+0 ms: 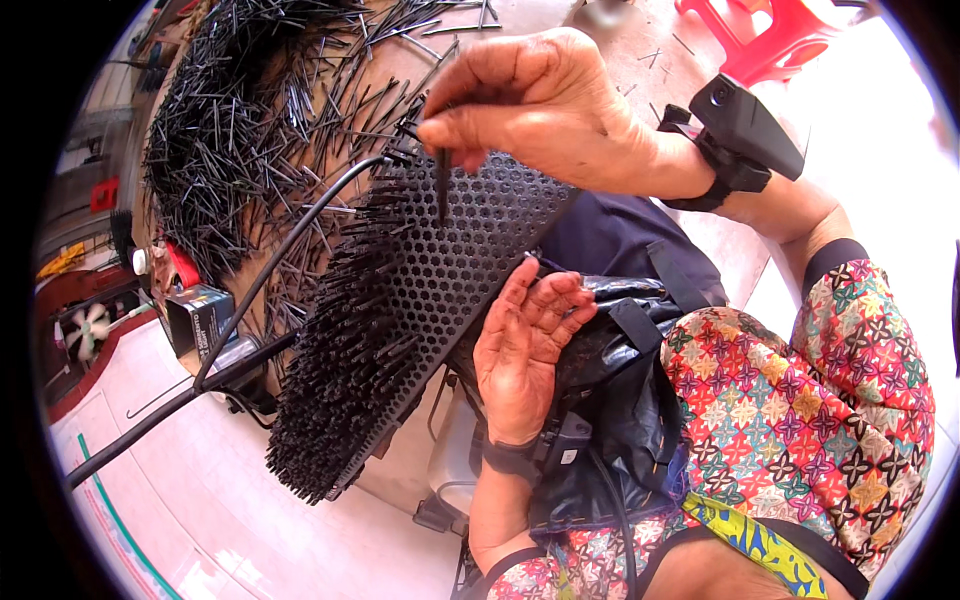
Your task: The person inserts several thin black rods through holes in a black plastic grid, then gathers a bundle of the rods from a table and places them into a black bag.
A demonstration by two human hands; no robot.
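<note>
My right hand (pixel 540 110) is closed in a pinch above a black perforated board (pixel 480 210). Between its fingertips hangs a thin black stick (pixel 443 190), pointing down toward the board's holes. Rows of similar black sticks (pixel 340 380) stand out of the board's left and lower part, while the holes nearer my hands show bare. My left hand (pixel 530 340) lies open, palm up and fingers spread, by the board's right edge. I see nothing in it.
A large heap of loose black sticks (pixel 215 130) covers the table (pixel 640 60) at the far left. A black cable (pixel 280 250) arcs beside the board. A box (pixel 195 320) stands left, a red plastic stool (pixel 760 40) far right. Black bags (pixel 620 390) rest against me.
</note>
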